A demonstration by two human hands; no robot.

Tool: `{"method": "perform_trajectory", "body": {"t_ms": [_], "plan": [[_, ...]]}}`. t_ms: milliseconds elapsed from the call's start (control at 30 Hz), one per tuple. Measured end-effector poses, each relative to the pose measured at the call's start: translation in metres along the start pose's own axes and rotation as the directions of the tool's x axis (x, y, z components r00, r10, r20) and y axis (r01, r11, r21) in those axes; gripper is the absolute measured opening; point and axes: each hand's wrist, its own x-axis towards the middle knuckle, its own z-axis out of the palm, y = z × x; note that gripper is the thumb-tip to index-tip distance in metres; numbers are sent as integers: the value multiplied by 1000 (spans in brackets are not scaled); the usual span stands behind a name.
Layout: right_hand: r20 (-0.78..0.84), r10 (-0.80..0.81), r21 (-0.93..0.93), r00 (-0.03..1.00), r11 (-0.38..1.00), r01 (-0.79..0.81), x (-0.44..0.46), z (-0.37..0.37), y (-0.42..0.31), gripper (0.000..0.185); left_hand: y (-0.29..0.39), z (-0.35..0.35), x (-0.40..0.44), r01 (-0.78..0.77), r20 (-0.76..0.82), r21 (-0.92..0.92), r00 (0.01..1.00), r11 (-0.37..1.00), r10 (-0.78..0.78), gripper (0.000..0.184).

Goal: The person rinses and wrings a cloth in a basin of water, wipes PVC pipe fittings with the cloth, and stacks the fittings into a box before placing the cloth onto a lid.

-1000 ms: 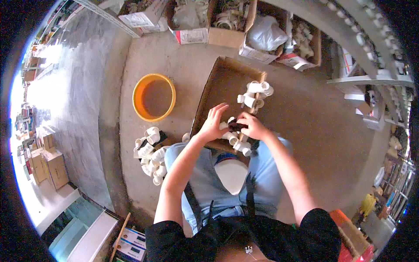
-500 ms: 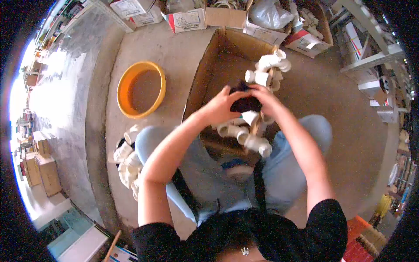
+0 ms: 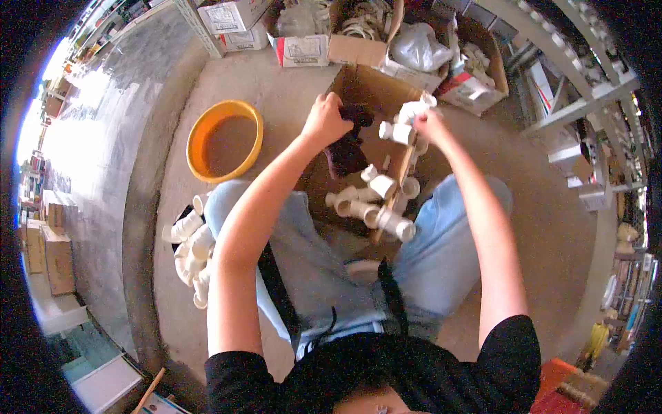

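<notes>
1. Left hand [image 3: 327, 125]: thumb and fingers partly curled, closed on the edge of a dark, soft, bag-like item [image 3: 348, 155], which hangs down inside the box.
2. Right hand [image 3: 430, 127]: fingers drawn in on the upper cluster of white plastic pipe fittings [image 3: 400, 134], at the box's right edge. Exact finger placement partly hidden.
3. The 2 hands are apart, the dark item and some fittings between them.
4. Open brown cardboard box [image 3: 387, 83]: on the floor in front of the person, near end between the knees.
5. Lower cluster of white plastic pipe fittings [image 3: 394, 222]: along the same right edge, nearer the person, beside 1 knee in light blue jeans [image 3: 441, 221].
6. Round orange plastic tub [image 3: 200, 153]: on the grey concrete floor [image 3: 289, 79], left of the box.
7. Loose pile of white fittings [image 3: 193, 252]: on the floor beside the left knee.
8. Several filled cardboard cartons [image 3: 303, 52]: lined up beyond the box.
</notes>
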Motion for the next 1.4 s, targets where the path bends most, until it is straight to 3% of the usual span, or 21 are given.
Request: {"method": "perform_trajectory", "body": {"t_ms": [67,100,133,167,200,300,333,367,433,533,633,667,733,833,967,1100,1133,1167,1233,1367,1400], "plan": [[135,24,-258,991,966,11,1,3,-7,24,-30,36,22,30,-164,-141,985,990,-53,34],[225,31,-322,974,946,44,1,7,-17,23,-34,40,33,114,-28,-143,993,983,-119,35],[180,26,-430,983,901,55,-7,10,-37,32,-35,45,41,199,116,-136,976,971,-184,35],[141,22,-534,990,844,57,-12,14,-50,41,-36,52,46,283,264,-118,933,952,-245,36],[222,103,-618,970,784,59,-8,22,-43,53,-36,60,51,391,357,-111,874,914,-330,37],[122,-14,-738,992,668,100,-12,55,1,54,-59,97,50,289,404,-108,887,951,-223,45],[46,-211,-773,976,612,168,-9,60,9,57,-62,105,48,350,449,-156,858,924,-249,52],[94,-171,-720,981,669,185,-9,62,17,57,-73,120,53,451,602,-35,722,892,-341,71],[183,-101,-609,978,769,194,-15,41,-6,58,-64,114,51,671,565,58,588,739,-579,83],[141,-197,-481,970,843,241,-31,26,-9,58,-80,115,50,778,586,20,500,628,-638,87],[83,-371,-411,925,833,371,-49,19,-14,59,-88,118,48,818,557,-22,488,575,-673,87],[43,-430,-385,902,826,413,-53,17,-15,60,-87,121,44,835,571,-68,481,546,-665,82],[-27,-524,-353,851,802,483,-59,7,-25,61,-90,139,36,869,761,-283,462,407,-456,83],[6,-577,-247,817,791,560,-66,-3,-34,41,-46,118,34,865,843,-427,486,263,-232,85],[108,-703,-335,703,640,691,-81,-5,-38,40,-25,109,35,902,888,-414,430,122,-162,88],[208,-797,-367,567,474,800,-91,-17,-49,39,-22,109,26,892,907,-386,414,237,-81,77],[213,-813,-349,542,455,820,-92,-19,-52,39,-18,110,22,918,928,-349,366,188,-65,72],[218,-830,-330,513,432,839,-93,-19,-54,38,-28,122,16,887,915,-391,404,244,1,68],[192,-843,-328,503,427,842,-96,-18,-57,36,-26,136,11,893,894,-443,435,79,107,66],[205,-848,-258,489,435,863,-97,-21,-60,37,-48,152,5,929,898,-351,369,-116,238,59],[224,-845,-230,486,439,869,-96,-21,-60,38,-48,152,5,938,920,-320,341,-134,193,52]]}}
